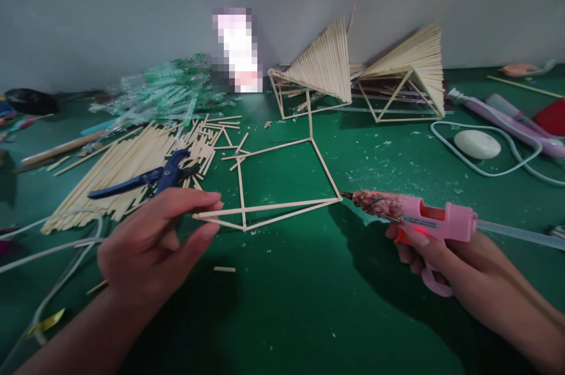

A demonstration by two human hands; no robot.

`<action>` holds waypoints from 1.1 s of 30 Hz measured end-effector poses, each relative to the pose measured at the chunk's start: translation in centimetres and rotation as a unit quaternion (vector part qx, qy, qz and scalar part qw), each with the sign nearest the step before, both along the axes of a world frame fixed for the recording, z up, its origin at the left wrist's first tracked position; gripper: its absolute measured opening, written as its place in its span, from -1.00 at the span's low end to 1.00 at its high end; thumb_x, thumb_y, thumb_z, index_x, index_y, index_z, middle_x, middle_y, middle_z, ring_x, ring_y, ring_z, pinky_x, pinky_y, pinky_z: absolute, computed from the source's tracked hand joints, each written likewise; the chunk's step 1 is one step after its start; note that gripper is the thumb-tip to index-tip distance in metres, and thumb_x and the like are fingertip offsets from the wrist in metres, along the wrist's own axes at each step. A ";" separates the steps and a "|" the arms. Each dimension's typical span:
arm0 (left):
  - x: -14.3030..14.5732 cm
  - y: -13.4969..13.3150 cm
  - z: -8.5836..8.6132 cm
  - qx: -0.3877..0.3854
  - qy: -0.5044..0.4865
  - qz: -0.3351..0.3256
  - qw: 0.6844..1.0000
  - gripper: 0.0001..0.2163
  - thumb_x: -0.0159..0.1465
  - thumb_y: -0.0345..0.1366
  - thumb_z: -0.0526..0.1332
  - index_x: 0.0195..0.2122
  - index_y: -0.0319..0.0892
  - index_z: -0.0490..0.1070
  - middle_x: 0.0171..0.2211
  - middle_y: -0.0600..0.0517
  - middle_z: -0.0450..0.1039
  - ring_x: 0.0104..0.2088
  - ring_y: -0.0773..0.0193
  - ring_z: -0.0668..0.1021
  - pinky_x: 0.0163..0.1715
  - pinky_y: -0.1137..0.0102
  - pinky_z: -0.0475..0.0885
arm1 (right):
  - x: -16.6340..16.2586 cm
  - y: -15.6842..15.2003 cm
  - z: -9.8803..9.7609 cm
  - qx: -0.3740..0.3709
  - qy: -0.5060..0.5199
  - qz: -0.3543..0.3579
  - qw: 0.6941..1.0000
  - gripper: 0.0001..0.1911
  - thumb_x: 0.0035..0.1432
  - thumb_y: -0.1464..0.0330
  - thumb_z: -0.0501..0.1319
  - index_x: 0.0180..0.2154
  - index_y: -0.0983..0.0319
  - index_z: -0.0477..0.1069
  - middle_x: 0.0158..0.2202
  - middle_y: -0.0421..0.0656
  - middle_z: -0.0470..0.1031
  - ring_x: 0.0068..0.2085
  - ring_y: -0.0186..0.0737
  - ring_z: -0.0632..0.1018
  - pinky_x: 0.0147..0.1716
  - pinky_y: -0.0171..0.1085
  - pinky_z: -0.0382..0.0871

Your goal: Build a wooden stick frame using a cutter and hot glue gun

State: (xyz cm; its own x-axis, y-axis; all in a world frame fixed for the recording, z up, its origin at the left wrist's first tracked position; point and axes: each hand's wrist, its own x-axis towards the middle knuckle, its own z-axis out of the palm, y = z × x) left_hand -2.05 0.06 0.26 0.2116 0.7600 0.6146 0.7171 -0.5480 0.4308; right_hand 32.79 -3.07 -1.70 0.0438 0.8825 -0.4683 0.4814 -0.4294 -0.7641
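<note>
A light frame of thin wooden sticks point(282, 208) stands on the green table in front of me. Between thumb and fingers, my left hand point(152, 242) pinches its left corner, where stick ends meet. My right hand point(445, 263) is wrapped round a pink hot glue gun point(435, 221), with a red light glowing on its side and a clear glue stick point(521, 235) out of its back. The gun's dark nozzle points left and is at the frame's right corner; I cannot tell whether they touch.
Blue cutters point(168, 173) rest on a pile of wooden sticks point(110, 175) at left. Behind are green-and-clear plastic wrappers point(159, 89) and two stick models point(324, 63). A white cord point(481, 173) loops round a white oval object point(477, 144) at right. A short stick piece point(224, 269) lies in front.
</note>
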 end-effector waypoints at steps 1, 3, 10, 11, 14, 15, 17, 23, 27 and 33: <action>0.0 0.0 0.0 -0.002 0.002 -0.006 1.000 -0.73 0.13 -0.38 0.31 -0.11 -0.08 0.51 -0.32 0.11 0.55 -0.35 0.36 0.56 -0.42 0.44 0.43 | 0.0 0.0 0.0 0.003 0.000 0.000 1.000 -0.43 0.02 -0.18 0.08 -0.45 0.21 0.42 -0.53 -0.15 0.43 -0.57 -0.28 0.37 -0.64 -0.33 0.21; 0.0 0.1 0.0 -0.004 -0.001 -0.013 1.000 -0.70 0.12 -0.40 0.32 -0.09 -0.10 0.49 -0.31 0.10 0.55 -0.34 0.36 0.56 -0.38 0.44 0.44 | 0.0 -0.1 0.1 0.004 -0.001 -0.005 1.000 -0.42 0.01 -0.18 0.09 -0.43 0.22 0.44 -0.54 -0.15 0.43 -0.57 -0.28 0.38 -0.64 -0.33 0.22; 0.1 0.2 0.0 -0.004 -0.005 -0.019 1.000 -0.70 0.11 -0.45 0.31 -0.10 -0.15 0.48 -0.30 0.10 0.53 -0.33 0.38 0.55 -0.35 0.47 0.46 | 0.0 0.0 -0.1 0.006 -0.003 -0.020 1.000 -0.41 -0.02 -0.18 0.12 -0.34 0.22 0.48 -0.51 -0.13 0.48 -0.54 -0.24 0.43 -0.63 -0.33 0.26; 0.2 0.3 0.0 -0.003 -0.006 -0.018 1.000 -0.70 0.11 -0.46 0.31 -0.10 -0.16 0.48 -0.30 0.10 0.53 -0.33 0.39 0.55 -0.35 0.47 0.46 | 0.0 0.0 -0.2 0.009 0.000 -0.023 1.000 -0.42 -0.02 -0.17 0.13 -0.35 0.22 0.48 -0.51 -0.13 0.49 -0.54 -0.24 0.43 -0.63 -0.33 0.26; 0.2 0.3 -0.1 0.003 -0.007 -0.015 1.000 -0.71 0.11 -0.47 0.31 -0.12 -0.17 0.48 -0.30 0.09 0.53 -0.33 0.40 0.55 -0.34 0.49 0.46 | 0.0 0.1 -0.5 0.012 0.006 -0.028 1.000 -0.44 -0.02 -0.16 0.14 -0.39 0.21 0.47 -0.53 -0.13 0.47 -0.56 -0.24 0.43 -0.64 -0.33 0.26; 0.2 0.3 -0.1 0.006 -0.007 -0.014 1.000 -0.72 0.10 -0.47 0.31 -0.13 -0.18 0.48 -0.30 0.09 0.53 -0.33 0.41 0.55 -0.34 0.50 0.45 | 0.0 0.1 -0.5 0.014 0.006 -0.028 1.000 -0.44 -0.02 -0.16 0.14 -0.40 0.21 0.47 -0.53 -0.13 0.47 -0.55 -0.24 0.43 -0.64 -0.33 0.27; 0.2 0.3 -0.1 0.011 -0.005 -0.011 1.000 -0.73 0.10 -0.47 0.32 -0.14 -0.19 0.49 -0.30 0.10 0.53 -0.33 0.42 0.54 -0.33 0.51 0.45 | 0.1 0.1 -0.7 0.021 0.005 -0.024 0.999 -0.45 -0.02 -0.16 0.15 -0.39 0.21 0.47 -0.53 -0.13 0.48 -0.56 -0.23 0.44 -0.65 -0.33 0.28; 0.2 0.3 -0.2 0.008 0.000 -0.006 1.000 -0.72 0.11 -0.46 0.31 -0.13 -0.16 0.49 -0.31 0.10 0.53 -0.34 0.40 0.54 -0.34 0.49 0.47 | 0.3 -0.1 -0.5 0.015 0.007 -0.018 1.000 -0.45 -0.02 -0.15 0.14 -0.37 0.21 0.47 -0.50 -0.13 0.49 -0.54 -0.22 0.45 -0.63 -0.32 0.30; 0.2 0.4 -0.3 0.014 -0.008 -0.010 1.000 -0.70 0.09 -0.48 0.32 -0.13 -0.16 0.50 -0.31 0.07 0.54 -0.35 0.37 0.54 -0.36 0.47 0.47 | 0.0 -0.1 0.1 0.011 -0.004 -0.014 1.000 -0.46 0.01 -0.13 0.14 -0.39 0.22 0.46 -0.52 -0.14 0.47 -0.53 -0.24 0.43 -0.61 -0.33 0.28; 0.3 0.4 -0.3 0.017 -0.016 -0.008 1.000 -0.72 0.08 -0.48 0.32 -0.15 -0.15 0.51 -0.33 0.07 0.55 -0.36 0.36 0.54 -0.37 0.46 0.47 | 0.0 0.1 0.1 0.009 -0.005 -0.012 1.000 -0.45 0.01 -0.14 0.14 -0.38 0.22 0.46 -0.51 -0.13 0.47 -0.54 -0.24 0.42 -0.61 -0.32 0.27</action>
State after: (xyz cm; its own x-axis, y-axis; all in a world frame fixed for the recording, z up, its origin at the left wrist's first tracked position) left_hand -1.77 0.48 -0.06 0.2030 0.7351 0.6469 0.6941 -0.5740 0.4344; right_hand 32.79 -2.98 -1.61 0.0703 0.8890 -0.4525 0.4790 -0.4280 -0.7664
